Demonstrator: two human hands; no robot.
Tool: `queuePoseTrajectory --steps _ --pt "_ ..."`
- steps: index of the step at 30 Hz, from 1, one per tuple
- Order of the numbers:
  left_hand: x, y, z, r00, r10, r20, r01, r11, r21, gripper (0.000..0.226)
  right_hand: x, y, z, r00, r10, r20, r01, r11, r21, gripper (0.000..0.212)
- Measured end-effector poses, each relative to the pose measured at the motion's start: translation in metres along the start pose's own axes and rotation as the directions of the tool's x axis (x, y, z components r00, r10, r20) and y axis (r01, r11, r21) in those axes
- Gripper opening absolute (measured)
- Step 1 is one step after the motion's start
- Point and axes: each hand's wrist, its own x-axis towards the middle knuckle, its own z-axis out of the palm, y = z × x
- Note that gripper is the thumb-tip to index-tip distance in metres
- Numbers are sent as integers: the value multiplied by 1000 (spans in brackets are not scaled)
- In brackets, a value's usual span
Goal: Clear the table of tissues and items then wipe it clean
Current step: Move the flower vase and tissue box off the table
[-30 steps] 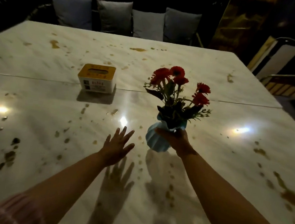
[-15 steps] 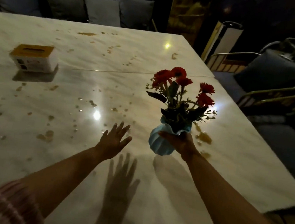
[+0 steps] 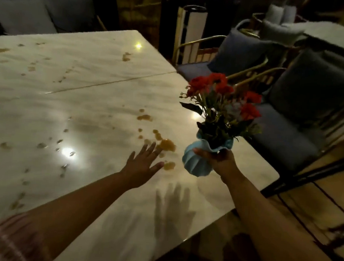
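A: Why is the blue vase [image 3: 197, 160] of red flowers [image 3: 222, 93] hanging in the air?

B: The right hand [image 3: 220, 159] is clamping it at the neck, upright, above the bench's [image 3: 86, 106] right edge, probably clearing it off.

A: And the left hand [image 3: 143, 165]?

B: It is hovering empty, fingers spread, over brown spills [image 3: 166, 144] that are waiting for wiping. Cushioned chairs [image 3: 289, 111] are standing just beside.

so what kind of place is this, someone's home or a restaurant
Probably a restaurant or café after a meal, not a home: a big stained marble table, matching cushioned chairs beside it, and a second table with more seating behind.
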Motion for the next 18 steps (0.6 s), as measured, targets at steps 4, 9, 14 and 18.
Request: queuePoseTrajectory --steps 4,9,14,18 --pt "56 60 11 994 99 36 -101 993 63 59 -5 -52 -48 944 -297 -142 101 672 -734 78" --pt "124 156 37 969 234 75 -239 969 69 57 5 -132 -121 878 -431 -207 -47 353 -934 72" --pt "191 251 65 974 212 77 -217 975 51 57 10 -226 -181 863 -462 -205 -2 401 -916 46" --pt "226 315 89 963 235 129 -242 969 39 58 11 -294 -226 856 -464 -230 -6 436 -900 38"
